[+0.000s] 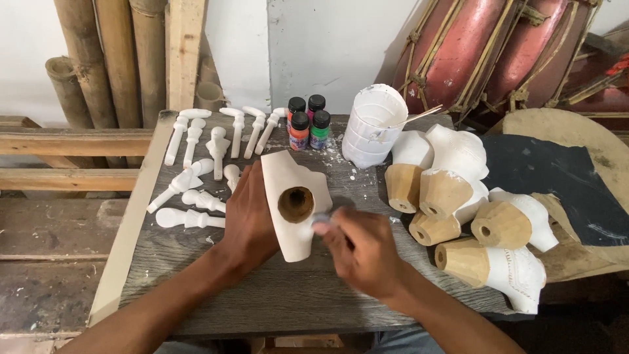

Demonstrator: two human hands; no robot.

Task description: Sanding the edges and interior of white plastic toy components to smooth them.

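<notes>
Head view looks down on a grey wooden desk (275, 295) where both hands work on one white-coated wooden piece (293, 203) with a round hollow in its bare-wood middle. That piece stands near the centre of the desk, tilted up off the boards. The left hand (249, 219) wraps its side and back, its grip closed around the piece to steady it. The right hand (363, 252) pinches a small greyish pad (322, 227) between its fingertips, a narrow grip pressed against the lower right edge of the piece, just beside the hollow. Left of the hands lie a dozen or so white turned pegs (193, 190), scattered in loose rows. Behind the piece stand four small paint bottles (308, 121) with black caps, and next to them a white-smeared plastic tub (373, 124) with a thin stick resting in it. To the right, a heap of similar white-and-bare-wood pieces (472, 216) lies piled together, touching one another.
</notes>
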